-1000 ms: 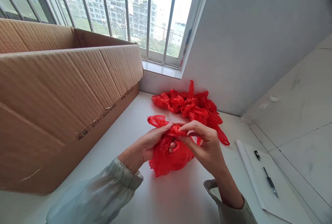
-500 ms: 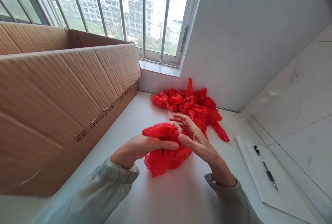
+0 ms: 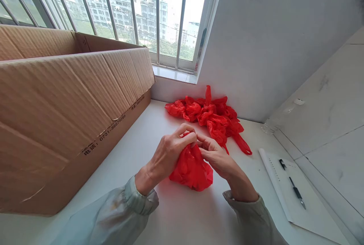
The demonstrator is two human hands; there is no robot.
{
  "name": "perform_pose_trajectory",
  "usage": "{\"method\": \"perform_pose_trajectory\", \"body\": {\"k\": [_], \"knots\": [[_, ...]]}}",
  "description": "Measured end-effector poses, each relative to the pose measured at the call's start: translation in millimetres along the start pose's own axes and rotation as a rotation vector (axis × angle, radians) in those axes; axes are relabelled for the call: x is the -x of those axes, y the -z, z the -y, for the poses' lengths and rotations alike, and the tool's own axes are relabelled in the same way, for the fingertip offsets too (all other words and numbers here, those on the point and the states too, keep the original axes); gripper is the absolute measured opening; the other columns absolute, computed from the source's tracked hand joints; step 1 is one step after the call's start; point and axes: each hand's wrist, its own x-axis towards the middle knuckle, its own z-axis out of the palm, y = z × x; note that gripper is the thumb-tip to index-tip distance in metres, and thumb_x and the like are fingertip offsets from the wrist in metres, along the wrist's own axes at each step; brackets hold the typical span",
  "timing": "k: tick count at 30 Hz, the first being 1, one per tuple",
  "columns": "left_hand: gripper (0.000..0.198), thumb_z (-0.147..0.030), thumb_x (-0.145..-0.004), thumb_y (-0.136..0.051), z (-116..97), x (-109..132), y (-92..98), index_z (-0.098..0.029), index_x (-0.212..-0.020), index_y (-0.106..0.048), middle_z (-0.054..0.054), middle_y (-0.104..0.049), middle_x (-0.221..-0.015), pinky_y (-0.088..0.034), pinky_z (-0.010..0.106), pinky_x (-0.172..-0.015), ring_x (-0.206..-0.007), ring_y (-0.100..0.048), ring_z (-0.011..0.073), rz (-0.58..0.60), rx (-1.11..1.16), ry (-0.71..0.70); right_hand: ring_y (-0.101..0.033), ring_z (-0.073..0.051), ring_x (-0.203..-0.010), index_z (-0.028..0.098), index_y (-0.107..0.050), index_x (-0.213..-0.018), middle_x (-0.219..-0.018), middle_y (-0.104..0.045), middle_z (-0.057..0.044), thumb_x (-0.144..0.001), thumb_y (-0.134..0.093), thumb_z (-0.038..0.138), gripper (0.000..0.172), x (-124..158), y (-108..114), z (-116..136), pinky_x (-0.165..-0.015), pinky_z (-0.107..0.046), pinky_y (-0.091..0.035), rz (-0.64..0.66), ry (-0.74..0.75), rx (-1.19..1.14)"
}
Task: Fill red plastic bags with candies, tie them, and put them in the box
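- The red plastic bag is positioned above the white table, between both hands, with its gathered top uppermost and its body hanging below; contact with the tabletop cannot be confirmed.
- The gathered top is grasped by the left hand, with thumb and fingers bent around it.
- The right hand is placed at the opposite side of the top, with thumb and fingers bent toward the plastic; whether plastic is pinched there cannot be told, as the fingertips are partly hidden.
- Both wrists are bordered by pale green-grey sleeves.
- A heap of red bags is located beyond the hands, near the wall.
- An open cardboard box is stationed at the left, below a barred window.
- A notebook is laid at the right, with a pen and a pen cap resting on it.
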Motion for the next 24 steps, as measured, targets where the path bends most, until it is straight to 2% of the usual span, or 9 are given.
{"method": "perform_pose_trajectory", "body": {"k": [2,3,7,9,12,15,17,20,24], "knots": [[0.018,-0.010,-0.088,-0.036,1,0,-0.9,-0.019,-0.073,-0.038,0.001,-0.048,-0.099,-0.030,0.024,-0.056,-0.062,-0.035,0.0085,-0.001,0.019,0.018,-0.064,-0.016,-0.086,0.024,-0.065,-0.117,-0.097,-0.069,-0.002,-0.078,-0.070,0.039,0.041,-1,0,-1,-0.074,-0.027,-0.051,0.052,0.058,0.031],[0.018,-0.009,-0.087,-0.035,2,0,-0.3,-0.019,-0.072,-0.037,0.001,-0.048,-0.096,-0.031,0.025,-0.057,-0.062,-0.036,0.0092,0.007,0.050,0.030,-0.064,-0.017,-0.087,0.023,-0.068,-0.112,-0.096,-0.070,-0.002,-0.079,-0.069,0.040,0.037,-2,1,-1,-0.074,-0.027,-0.052,0.031,0.092,0.072],[0.013,-0.009,-0.084,-0.041,6,-3,7.2,-0.020,-0.077,-0.041,0.001,-0.048,-0.093,-0.038,0.025,-0.067,-0.075,-0.045,0.0129,0.084,0.256,0.015,-0.065,-0.020,-0.087,0.020,-0.074,-0.101,-0.091,-0.073,-0.004,-0.084,-0.062,0.040,0.028,-4,8,-2,-0.076,-0.032,-0.052,-0.183,0.186,0.319],[0.009,-0.015,-0.086,-0.047,8,-4,11.9,-0.021,-0.080,-0.043,0.002,-0.049,-0.098,-0.040,0.026,-0.074,-0.082,-0.047,0.0142,0.132,0.353,0.031,-0.066,-0.020,-0.087,0.021,-0.074,-0.101,-0.092,-0.074,-0.004,-0.085,-0.060,0.037,0.026,-3,12,-1,-0.078,-0.033,-0.051,-0.264,0.213,0.414],[0.019,-0.031,-0.093,-0.049,5,-5,19.0,-0.022,-0.081,-0.038,0.002,-0.049,-0.103,-0.040,0.026,-0.073,-0.083,-0.048,0.0143,0.200,0.554,0.173,-0.067,-0.020,-0.086,0.022,-0.074,-0.102,-0.094,-0.074,-0.004,-0.086,-0.059,0.033,0.025,-2,16,1,-0.078,-0.033,-0.051,-0.334,0.214,0.490],[0.028,-0.044,-0.098,-0.038,1,-4,26.7,-0.022,-0.082,-0.039,0.003,-0.048,-0.102,-0.040,0.027,-0.078,-0.091,-0.048,0.0164,0.242,0.693,0.254,-0.068,-0.020,-0.086,0.023,-0.075,-0.099,-0.095,-0.075,-0.004,-0.085,-0.057,0.030,0.024,-2,17,3,-0.078,-0.032,-0.052,-0.363,0.216,0.531],[0.036,-0.048,-0.099,-0.030,-1,-3,31.5,-0.021,-0.079,-0.042,0.003,-0.047,-0.099,-0.038,0.028,-0.085,-0.094,-0.046,0.0174,0.245,0.676,0.265,-0.068,-0.019,-0.084,0.022,-0.075,-0.097,-0.092,-0.075,-0.004,-0.083,-0.056,0.027,0.024,-3,19,4,-0.076,-0.031,-0.052,-0.371,0.208,0.545],[0.044,-0.053,-0.099,-0.026,4,-2,37.7,-0.020,-0.074,-0.041,0.003,-0.047,-0.096,-0.036,0.028,-0.082,-0.087,-0.044,0.0171,0.251,0.598,0.309,-0.068,-0.019,-0.079,0.021,-0.076,-0.091,-0.085,-0.075,-0.003,-0.079,-0.057,0.025,0.023,-4,26,3,-0.074,-0.030,-0.052,-0.422,0.175,0.541],[0.045,-0.057,-0.097,-0.027,19,1,46.7,-0.021,-0.075,-0.042,0.003,-0.048,-0.098,-0.035,0.028,-0.074,-0.082,-0.041,0.0173,0.270,0.454,0.365,-0.066,-0.018,-0.074,0.020,-0.076,-0.085,-0.082,-0.074,-0.003,-0.075,-0.055,0.026,0.024,-3,52,-4,-0.069,-0.029,-0.051,-0.607,0.159,0.608]]}}
